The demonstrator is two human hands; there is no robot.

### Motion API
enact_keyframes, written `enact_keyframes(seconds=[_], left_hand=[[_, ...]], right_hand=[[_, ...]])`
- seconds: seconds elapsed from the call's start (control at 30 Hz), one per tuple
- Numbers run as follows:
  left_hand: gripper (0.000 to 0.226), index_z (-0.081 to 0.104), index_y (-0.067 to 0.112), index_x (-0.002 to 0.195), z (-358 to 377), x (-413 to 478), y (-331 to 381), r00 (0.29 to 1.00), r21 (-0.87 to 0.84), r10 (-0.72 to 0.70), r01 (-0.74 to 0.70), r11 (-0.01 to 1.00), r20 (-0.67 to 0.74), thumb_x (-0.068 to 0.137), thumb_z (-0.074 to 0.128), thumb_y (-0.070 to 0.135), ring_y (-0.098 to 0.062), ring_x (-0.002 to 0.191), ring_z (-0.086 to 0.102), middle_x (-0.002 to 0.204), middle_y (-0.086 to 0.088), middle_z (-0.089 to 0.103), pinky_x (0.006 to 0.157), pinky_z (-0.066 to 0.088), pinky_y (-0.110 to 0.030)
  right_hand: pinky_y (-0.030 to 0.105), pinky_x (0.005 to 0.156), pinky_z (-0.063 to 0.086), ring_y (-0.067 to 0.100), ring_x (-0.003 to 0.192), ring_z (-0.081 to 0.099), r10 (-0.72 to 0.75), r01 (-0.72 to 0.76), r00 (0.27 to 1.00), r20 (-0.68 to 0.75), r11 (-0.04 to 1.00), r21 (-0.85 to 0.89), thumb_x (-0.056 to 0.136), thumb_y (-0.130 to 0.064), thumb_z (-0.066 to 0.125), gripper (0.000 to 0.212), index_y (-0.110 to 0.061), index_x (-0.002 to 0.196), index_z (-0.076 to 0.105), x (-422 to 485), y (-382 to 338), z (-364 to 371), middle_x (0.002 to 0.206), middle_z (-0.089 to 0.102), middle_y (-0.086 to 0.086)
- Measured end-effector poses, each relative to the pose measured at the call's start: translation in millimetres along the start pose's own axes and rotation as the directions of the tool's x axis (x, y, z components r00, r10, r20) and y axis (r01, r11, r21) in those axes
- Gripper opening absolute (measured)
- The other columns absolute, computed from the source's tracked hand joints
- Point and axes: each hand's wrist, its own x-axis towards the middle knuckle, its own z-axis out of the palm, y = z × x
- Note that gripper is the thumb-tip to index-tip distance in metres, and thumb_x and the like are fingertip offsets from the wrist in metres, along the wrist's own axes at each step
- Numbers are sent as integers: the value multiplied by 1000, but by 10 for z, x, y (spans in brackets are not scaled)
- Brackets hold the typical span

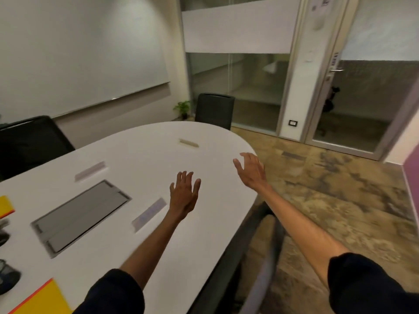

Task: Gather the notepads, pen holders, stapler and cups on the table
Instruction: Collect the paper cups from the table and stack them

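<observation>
Both my arms reach forward over the white oval table (145, 141). My left hand (184, 193) hovers over the tabletop with fingers spread and holds nothing. My right hand (250, 169) is near the table's right edge, fingers loosely spread and empty. A yellow notepad with an orange edge (43, 299) lies at the bottom left. Another yellow notepad (5, 206) shows at the left edge. A dark cup-like object (8, 277) and other blurred dark items (3, 232) are cut off at the left border.
A grey cable hatch (81, 215) is set into the table's middle. Black chairs stand at the far end (214, 111) and at the left (29, 143). Another chair (263, 257) sits below the table's right edge. Glass partitions and a door lie beyond.
</observation>
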Motion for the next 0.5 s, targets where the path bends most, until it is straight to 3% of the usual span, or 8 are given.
enact_keyframes(seconds=[0.2,0.37,0.5], left_hand=[[60,44,17,140,492,156,1720,977,-43,211,-212,976,-16,100,21,54,-23,148,20,155,-7,36,114,26,-53],[72,48,16,139,983,199,2829,901,21,432,-433,901,38,94,14,62,-22,152,6,158,-8,30,117,15,-54],[64,42,18,142,1356,281,3505,861,7,498,-501,866,103,98,23,60,-24,152,4,160,-9,25,119,13,-55]], right_hand=[[48,104,32,26,128,42,92,-101,991,-93,991,-93,97,-51,34,51,-17,133,47,-41,1218,-1200,139,47,7],[48,104,33,24,129,41,155,-181,966,-206,977,-111,95,-52,39,50,-19,132,49,-244,2100,-1887,137,48,2],[46,103,32,22,129,39,218,-252,937,-273,963,-96,96,-51,39,52,-17,135,46,-300,2646,-2196,139,45,2]])
